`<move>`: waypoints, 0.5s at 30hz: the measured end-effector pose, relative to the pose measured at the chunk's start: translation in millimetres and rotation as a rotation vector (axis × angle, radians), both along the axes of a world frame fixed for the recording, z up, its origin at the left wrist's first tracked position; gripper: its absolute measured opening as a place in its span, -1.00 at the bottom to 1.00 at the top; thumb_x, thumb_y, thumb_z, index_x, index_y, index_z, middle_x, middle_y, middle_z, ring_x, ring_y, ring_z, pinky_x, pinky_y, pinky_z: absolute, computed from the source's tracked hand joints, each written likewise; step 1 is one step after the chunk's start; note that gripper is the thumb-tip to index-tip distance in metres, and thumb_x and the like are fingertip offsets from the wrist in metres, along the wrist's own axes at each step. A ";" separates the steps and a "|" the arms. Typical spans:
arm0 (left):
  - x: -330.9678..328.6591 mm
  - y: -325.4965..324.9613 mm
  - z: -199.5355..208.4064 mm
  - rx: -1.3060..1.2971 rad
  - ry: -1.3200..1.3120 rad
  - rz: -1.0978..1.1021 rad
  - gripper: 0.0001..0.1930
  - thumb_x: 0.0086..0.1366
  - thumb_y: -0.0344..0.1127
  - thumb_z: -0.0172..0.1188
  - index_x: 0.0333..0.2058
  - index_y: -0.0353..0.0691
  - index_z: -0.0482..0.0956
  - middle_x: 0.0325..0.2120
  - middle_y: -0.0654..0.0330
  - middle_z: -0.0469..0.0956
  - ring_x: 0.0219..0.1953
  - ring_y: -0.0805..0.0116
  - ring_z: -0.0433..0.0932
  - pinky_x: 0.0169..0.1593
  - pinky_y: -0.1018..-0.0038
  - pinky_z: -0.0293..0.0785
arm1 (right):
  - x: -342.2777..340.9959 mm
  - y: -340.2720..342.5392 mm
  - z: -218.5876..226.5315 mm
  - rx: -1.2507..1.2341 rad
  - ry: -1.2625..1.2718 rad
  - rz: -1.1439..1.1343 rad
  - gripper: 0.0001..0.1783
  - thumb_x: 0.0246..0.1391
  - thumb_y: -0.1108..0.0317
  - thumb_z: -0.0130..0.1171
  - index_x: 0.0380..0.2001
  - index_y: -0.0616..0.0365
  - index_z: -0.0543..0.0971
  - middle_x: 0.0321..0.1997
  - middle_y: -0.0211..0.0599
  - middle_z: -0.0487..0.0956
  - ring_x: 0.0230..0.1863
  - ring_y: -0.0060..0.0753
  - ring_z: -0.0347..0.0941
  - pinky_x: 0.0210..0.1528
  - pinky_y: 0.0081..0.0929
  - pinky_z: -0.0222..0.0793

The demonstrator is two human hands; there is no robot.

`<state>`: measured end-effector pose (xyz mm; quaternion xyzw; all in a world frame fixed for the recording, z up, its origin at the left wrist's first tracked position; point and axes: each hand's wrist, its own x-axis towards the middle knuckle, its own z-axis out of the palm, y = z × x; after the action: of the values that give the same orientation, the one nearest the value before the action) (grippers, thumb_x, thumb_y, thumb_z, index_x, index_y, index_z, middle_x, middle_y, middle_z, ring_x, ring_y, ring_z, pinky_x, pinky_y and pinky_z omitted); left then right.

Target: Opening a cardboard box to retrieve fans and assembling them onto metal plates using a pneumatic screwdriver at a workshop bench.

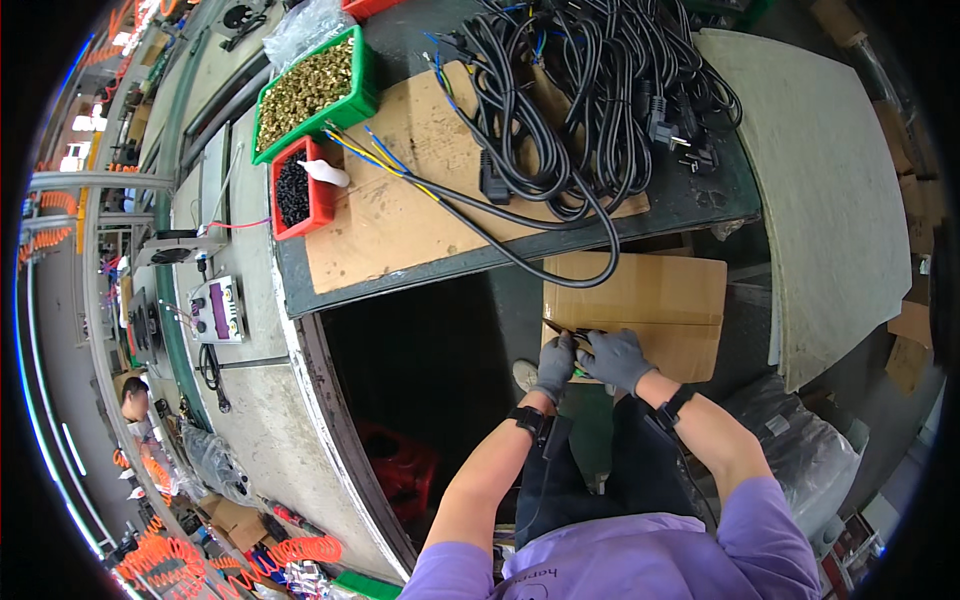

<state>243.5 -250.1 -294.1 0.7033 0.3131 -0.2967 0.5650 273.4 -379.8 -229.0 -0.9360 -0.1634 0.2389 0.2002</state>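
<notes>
Both gloved hands meet low in front of a cardboard box (640, 300). The left hand (555, 368) and right hand (615, 358) pinch a thin black cable end (562, 329) between closed fingertips. Beyond the grip, black power cords (590, 90) pile on the bench.

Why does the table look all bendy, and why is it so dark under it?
Head view: the fisheye lens curves the table edge toward the rim, with black corners around the round picture. Head view: the space beneath lies in deep shadow, while the gloved left hand and right hand are lit and fairly sharp.
</notes>
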 end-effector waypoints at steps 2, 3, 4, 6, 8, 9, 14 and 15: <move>5.4 -7.3 1.1 0.069 0.011 0.025 -0.54 0.25 -0.05 -0.17 -0.40 -0.41 0.48 -0.53 -0.02 0.51 -0.46 0.20 0.47 -0.35 0.41 0.34 | 10.5 0.7 -2.5 -0.059 0.043 0.063 -0.65 -0.14 0.07 -0.02 -0.53 0.18 0.45 -0.62 -0.12 0.50 -0.59 -0.10 0.42 -0.39 -0.18 0.21; 8.0 -9.8 1.0 0.111 0.013 0.018 -0.54 0.25 -0.05 -0.18 -0.41 -0.41 0.48 -0.54 -0.02 0.50 -0.47 0.19 0.47 -0.36 0.40 0.34 | 13.5 0.8 -1.7 -0.001 0.023 0.062 -0.65 -0.14 0.07 -0.02 -0.53 0.18 0.45 -0.62 -0.12 0.50 -0.59 -0.10 0.42 -0.39 -0.18 0.21; 9.3 -10.5 0.0 0.046 0.064 0.057 -0.53 0.24 -0.06 -0.18 -0.43 -0.43 0.47 -0.57 -0.03 0.50 -0.51 0.14 0.47 -0.41 0.38 0.34 | 15.2 1.1 -0.5 -0.041 0.027 0.088 -0.66 -0.15 0.08 -0.02 -0.53 0.19 0.45 -0.62 -0.13 0.50 -0.58 -0.11 0.43 -0.39 -0.20 0.21; 9.0 -13.7 -4.2 0.078 0.007 0.050 -0.53 0.24 -0.07 -0.18 -0.43 -0.45 0.47 -0.58 -0.04 0.49 -0.52 0.13 0.47 -0.43 0.37 0.34 | 17.4 -1.3 2.8 -0.077 0.029 0.113 -0.67 -0.15 0.10 -0.02 -0.53 0.19 0.45 -0.63 -0.13 0.50 -0.58 -0.13 0.43 -0.38 -0.21 0.20; 7.2 -20.7 -11.9 0.069 -0.010 0.035 -0.54 0.22 -0.09 -0.16 -0.45 -0.47 0.46 -0.62 -0.08 0.48 -0.54 0.10 0.48 -0.46 0.34 0.34 | 15.6 -8.0 6.0 -0.143 0.099 0.095 -0.68 -0.16 0.13 -0.03 -0.51 0.20 0.48 -0.60 -0.13 0.52 -0.53 -0.16 0.46 -0.34 -0.23 0.19; 5.8 -26.5 -16.3 0.090 -0.039 0.039 -0.54 0.22 -0.09 -0.16 -0.45 -0.47 0.46 -0.62 -0.08 0.48 -0.54 0.10 0.48 -0.46 0.34 0.34 | 15.2 -14.3 6.6 -0.100 0.086 0.085 -0.68 -0.16 0.13 -0.03 -0.51 0.20 0.48 -0.60 -0.13 0.52 -0.53 -0.16 0.46 -0.34 -0.23 0.19; 0.0 -74.0 -34.3 0.052 0.003 -0.048 -0.56 0.23 -0.11 -0.18 -0.50 -0.45 0.46 -0.65 -0.03 0.47 -0.56 0.14 0.46 -0.46 0.35 0.34 | 10.1 -63.1 8.4 -0.138 0.138 0.004 -0.65 -0.15 0.13 -0.04 -0.50 0.24 0.48 -0.60 -0.11 0.52 -0.51 -0.12 0.46 -0.30 -0.23 0.18; 0.6 -86.2 -37.0 0.054 0.025 -0.126 -0.56 0.25 -0.10 -0.19 -0.50 -0.42 0.45 -0.65 0.09 0.46 -0.58 0.29 0.43 -0.48 0.43 0.33 | 8.9 -74.1 8.9 -0.102 0.113 -0.005 -0.65 -0.15 0.13 -0.04 -0.50 0.24 0.48 -0.60 -0.11 0.52 -0.51 -0.12 0.46 -0.30 -0.23 0.18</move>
<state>244.1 -336.3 -331.1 0.7330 0.2830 -0.3318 0.5220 282.3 -453.9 -220.2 -0.9305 -0.1371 0.2986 0.1617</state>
